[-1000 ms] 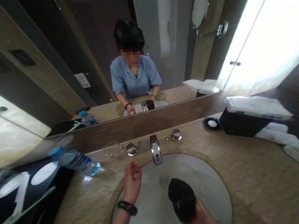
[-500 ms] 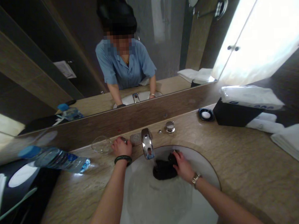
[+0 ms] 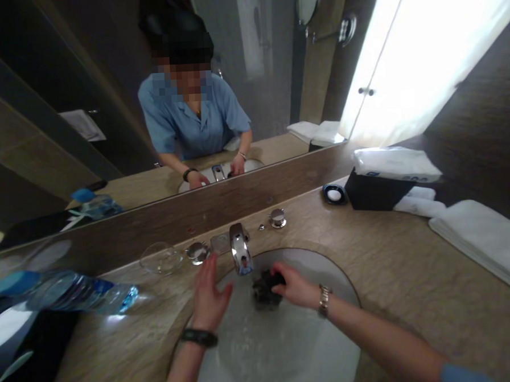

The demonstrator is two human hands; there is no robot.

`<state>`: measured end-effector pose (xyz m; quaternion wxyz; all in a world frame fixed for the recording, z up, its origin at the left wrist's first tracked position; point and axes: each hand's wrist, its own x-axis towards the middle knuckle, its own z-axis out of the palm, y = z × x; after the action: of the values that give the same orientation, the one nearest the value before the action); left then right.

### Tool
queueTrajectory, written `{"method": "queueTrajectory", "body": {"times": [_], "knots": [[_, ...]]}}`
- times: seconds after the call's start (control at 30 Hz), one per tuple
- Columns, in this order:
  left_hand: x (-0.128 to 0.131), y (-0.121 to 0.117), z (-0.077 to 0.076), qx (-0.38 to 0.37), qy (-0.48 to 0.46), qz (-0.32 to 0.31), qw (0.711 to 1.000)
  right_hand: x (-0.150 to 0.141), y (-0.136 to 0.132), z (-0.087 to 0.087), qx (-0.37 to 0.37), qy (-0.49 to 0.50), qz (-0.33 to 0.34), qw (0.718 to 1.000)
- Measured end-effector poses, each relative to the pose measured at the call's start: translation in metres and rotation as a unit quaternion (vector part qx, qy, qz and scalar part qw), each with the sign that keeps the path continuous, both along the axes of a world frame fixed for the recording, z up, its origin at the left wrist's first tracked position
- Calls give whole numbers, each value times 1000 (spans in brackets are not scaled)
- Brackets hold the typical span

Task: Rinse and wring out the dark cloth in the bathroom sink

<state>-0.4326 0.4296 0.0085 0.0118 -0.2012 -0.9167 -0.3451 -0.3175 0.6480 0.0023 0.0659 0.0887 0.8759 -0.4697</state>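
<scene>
My right hand [image 3: 297,287] pinches a dark, wet-looking piece of black cloth [image 3: 264,292] in the white sink [image 3: 334,286]. The cloth is bunched and slightly blurred, so its exact kind cannot be made out. It lies just below the chrome faucet [image 3: 240,250]. My left hand [image 3: 209,299] hovers empty over the sink's left rim, fingers stretched and thumb apart. Its fingertips are close to the left tap knob [image 3: 197,253]. On the faucet's other side stands the right tap knob [image 3: 277,218].
A water bottle [image 3: 76,290] lies on the left, by a clear glass [image 3: 161,260] and a black tray [image 3: 60,344]. To the right are a soap dish [image 3: 334,195], a black tissue box [image 3: 368,191] and folded white towels [image 3: 484,241]. A mirror [image 3: 271,99] spans the back.
My left hand has let go of the left tap knob and moved down toward the sink. My right hand still holds the cloth, which is now more bunched. The view has shifted right.
</scene>
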Motion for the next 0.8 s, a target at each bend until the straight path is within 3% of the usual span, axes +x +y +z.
{"method": "queueTrajectory", "body": {"times": [0.07, 0.13, 0.2, 0.27, 0.33, 0.4, 0.47, 0.5, 0.57, 0.63, 0.7, 0.77, 0.8], "knots": [[51, 11, -15, 93, -110, -29, 989, 6, -12, 41, -126, 66, -34, 989], [87, 31, -20, 156, -212, -17, 965, 11, -21, 77, -275, 116, -64, 952], [102, 52, -13, 207, -295, -14, 933, 14, -22, 101, -378, 138, -85, 911], [101, 66, 2, 242, -322, -1, 915, 24, -10, 107, -414, 154, -134, 887], [93, 70, 20, 269, -317, 29, 909, 45, 10, 95, -401, 157, -218, 875], [87, 66, 33, 280, -314, 59, 905, 76, 25, 68, -379, 112, -295, 870], [89, 61, 36, 263, -257, 50, 929, 108, 24, 37, -423, 3, -308, 852], [92, 58, 34, 240, -196, 28, 950, 121, 16, 21, -477, -61, -287, 828], [105, 53, 24, 163, -51, -53, 984, 132, -11, -4, -606, -162, -205, 751], [120, 41, 10, 70, 50, -176, 981, 126, -43, -22, -702, -187, -120, 677], [134, 21, -5, 6, 83, -265, 961, 108, -70, -31, -750, -173, -79, 633], [140, -8, -19, 4, 44, -262, 964, 89, -85, -35, -771, -169, -101, 606], [139, -23, -26, 16, -2, -219, 976, 81, -89, -35, -773, -175, -132, 595]]}}
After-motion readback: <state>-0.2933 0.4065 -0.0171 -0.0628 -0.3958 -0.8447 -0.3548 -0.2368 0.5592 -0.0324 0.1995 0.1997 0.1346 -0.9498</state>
